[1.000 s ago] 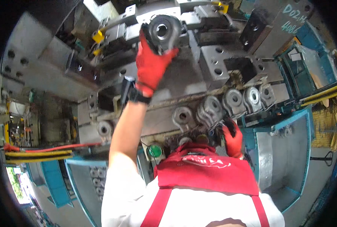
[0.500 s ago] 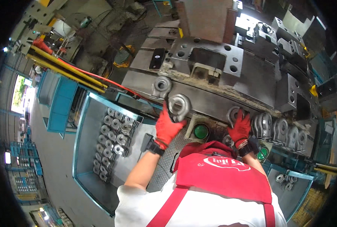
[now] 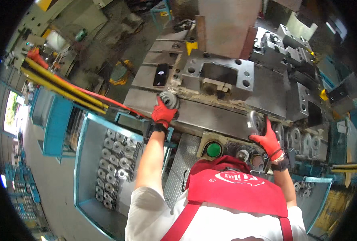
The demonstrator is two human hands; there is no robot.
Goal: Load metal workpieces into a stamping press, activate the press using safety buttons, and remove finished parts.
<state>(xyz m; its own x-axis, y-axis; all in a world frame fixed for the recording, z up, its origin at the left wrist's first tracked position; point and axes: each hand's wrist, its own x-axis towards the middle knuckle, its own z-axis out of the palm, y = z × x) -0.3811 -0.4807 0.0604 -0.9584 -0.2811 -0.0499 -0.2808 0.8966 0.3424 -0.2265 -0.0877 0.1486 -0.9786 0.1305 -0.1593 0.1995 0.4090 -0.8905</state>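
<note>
My left hand (image 3: 163, 114), in a red glove, grips a ring-shaped metal part (image 3: 170, 98) at the left of the press bed. Its fingers lie along the ring's left side and the thumb is by its lower edge. The second part that lay here cannot be told apart under it. On the right, my red-gloved right hand (image 3: 270, 141) has a tilted ring-shaped metal part (image 3: 252, 123) between thumb and fingers. Just beyond that hand, several similar metal parts (image 3: 294, 138) stand in a row along the bed's front edge.
A steel die block (image 3: 246, 68) sits behind the bed, with a phone (image 3: 161, 75) at its left. Green buttons (image 3: 213, 149) are below the front edge. A blue-framed bin (image 3: 79, 160) at left holds stacked ring parts; another bin (image 3: 327, 186) stands at right.
My left hand has moved left with its ring part, onto the spot where another part lay. My right hand has shifted right, and the ring part by it now stands more on edge.
</note>
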